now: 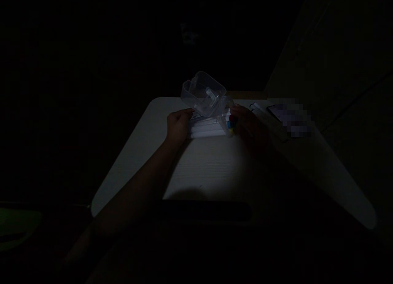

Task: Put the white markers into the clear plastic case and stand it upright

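A clear plastic marker case (223,122) lies on the small table, its transparent lid (201,91) tilted up at the back. Inside rest several white markers (207,128) side by side, with red, blue and yellow caps (230,125) toward the right. My left hand (178,126) grips the case's left end, thumb along the upper edge. At the right end, my right hand (250,122) is curled against the case beside the caps. Deep shadow hides most of its fingers.
The white table (202,165) has rounded corners and a dark slot (205,210) near its front edge. A phone-like object (288,118), partly blurred, lies at the back right beside a pale slim item (258,107). A green shape (18,228) shows at lower left. The surroundings are very dark.
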`<state>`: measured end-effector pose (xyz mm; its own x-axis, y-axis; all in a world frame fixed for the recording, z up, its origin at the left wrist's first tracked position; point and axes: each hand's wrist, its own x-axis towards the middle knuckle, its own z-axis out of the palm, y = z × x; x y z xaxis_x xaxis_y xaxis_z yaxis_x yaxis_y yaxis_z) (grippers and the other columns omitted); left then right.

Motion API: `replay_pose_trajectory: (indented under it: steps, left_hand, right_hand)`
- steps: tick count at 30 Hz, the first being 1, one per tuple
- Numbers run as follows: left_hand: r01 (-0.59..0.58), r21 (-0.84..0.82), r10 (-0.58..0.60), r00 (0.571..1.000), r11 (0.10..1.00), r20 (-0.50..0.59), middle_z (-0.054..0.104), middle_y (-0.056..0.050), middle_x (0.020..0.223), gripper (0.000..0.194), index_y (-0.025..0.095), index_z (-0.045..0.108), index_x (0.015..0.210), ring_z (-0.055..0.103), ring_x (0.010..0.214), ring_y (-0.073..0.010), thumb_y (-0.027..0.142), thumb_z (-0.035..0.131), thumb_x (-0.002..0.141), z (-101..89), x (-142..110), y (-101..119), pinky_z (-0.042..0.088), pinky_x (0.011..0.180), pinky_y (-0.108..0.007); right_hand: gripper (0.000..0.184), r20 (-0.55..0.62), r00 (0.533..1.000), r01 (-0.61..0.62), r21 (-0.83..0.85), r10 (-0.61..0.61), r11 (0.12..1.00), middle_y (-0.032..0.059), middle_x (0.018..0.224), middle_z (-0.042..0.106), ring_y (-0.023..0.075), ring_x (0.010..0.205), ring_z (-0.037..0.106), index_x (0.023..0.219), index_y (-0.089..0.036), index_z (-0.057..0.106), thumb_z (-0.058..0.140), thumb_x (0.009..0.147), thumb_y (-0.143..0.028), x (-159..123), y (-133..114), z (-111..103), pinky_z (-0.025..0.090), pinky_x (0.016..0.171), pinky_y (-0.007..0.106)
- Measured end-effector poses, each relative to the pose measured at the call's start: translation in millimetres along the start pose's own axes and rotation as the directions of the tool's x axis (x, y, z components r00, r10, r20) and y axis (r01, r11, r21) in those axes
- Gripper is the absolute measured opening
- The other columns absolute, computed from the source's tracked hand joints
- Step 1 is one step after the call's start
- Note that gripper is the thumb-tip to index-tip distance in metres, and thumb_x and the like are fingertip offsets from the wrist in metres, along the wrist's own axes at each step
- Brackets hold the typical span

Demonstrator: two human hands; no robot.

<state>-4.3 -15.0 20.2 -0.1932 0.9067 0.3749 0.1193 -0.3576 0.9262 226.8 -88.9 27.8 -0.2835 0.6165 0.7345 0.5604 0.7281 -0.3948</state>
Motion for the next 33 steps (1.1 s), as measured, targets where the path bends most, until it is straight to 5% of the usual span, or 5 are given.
replay_pose_trajectory:
  steps: [6,12,22,27,33]
  left_hand:
    - [-0.02,0.012,0.02,1.0,1.0,0.011,0.069,-0.001,0.066,0.021,0.02,0.054,0.049,0.07,0.083,-0.0175,0.022,0.055,0.071,-1.1,0.9,-2.9,0.056,0.079,-0.025]
    - [-0.006,-0.018,0.006,1.0,1.0,0.018,0.066,0.0,0.062,0.021,0.02,0.051,0.046,0.069,0.079,-0.0165,0.022,0.053,0.068,-0.3,-0.2,0.3,0.054,0.075,-0.023]
    - [-0.03,0.01,0.03,1.0,0.999,0.007,0.068,-0.001,0.064,0.018,0.02,0.055,0.05,0.069,0.083,-0.0186,0.026,0.053,0.067,-0.6,0.9,-2.1,0.055,0.076,-0.024]
    - [-0.025,-0.004,0.025,1.0,1.0,0.013,0.065,-0.001,0.06,0.021,0.02,0.053,0.049,0.069,0.082,-0.0189,0.027,0.055,0.068,-0.3,1.9,-4.6,0.054,0.074,-0.024]
    - [-0.026,-0.016,0.026,1.0,1.0,0.006,0.065,-0.001,0.061,0.021,0.02,0.051,0.048,0.067,0.075,-0.0171,0.025,0.056,0.068,-1.6,2.9,-6.6,0.054,0.072,-0.024]
  right_hand:
    - [0.052,0.001,1.0,-0.011,0.025,0.011,1.0,0.0083,0.144,0.061,0.0236,0.141,0.052,0.138,-0.026,0.058,0.036,0.101,-0.054,-0.9,-1.6,0.7,0.044,0.119,0.047]
    - [0.042,-0.194,0.981,-0.045,-0.114,0.023,0.992,0.0072,0.134,0.068,0.0228,0.127,0.063,0.131,-0.029,0.063,0.039,0.102,-0.048,-5.2,21.0,-10.3,0.052,0.11,0.045]
    - [0.06,-0.211,0.948,-0.306,-0.402,0.238,0.863,0.0276,0.139,0.06,0.0456,0.132,0.054,0.128,-0.013,0.064,0.046,0.091,-0.056,-24.8,88.1,3.7,0.035,0.108,0.074]
    - [0.056,0.146,0.775,-0.402,-0.636,0.614,0.659,0.0243,0.158,0.041,0.0414,0.15,0.033,0.145,-0.011,0.048,0.037,0.098,-0.04,-19.9,62.4,-6.7,0.029,0.116,0.068]
    - [0.053,0.2,0.68,-0.386,-0.721,0.706,0.576,0.0251,0.155,0.044,0.0415,0.146,0.037,0.14,-0.005,0.053,0.032,0.097,-0.026,-6.3,28.8,-16.5,0.032,0.116,0.066]
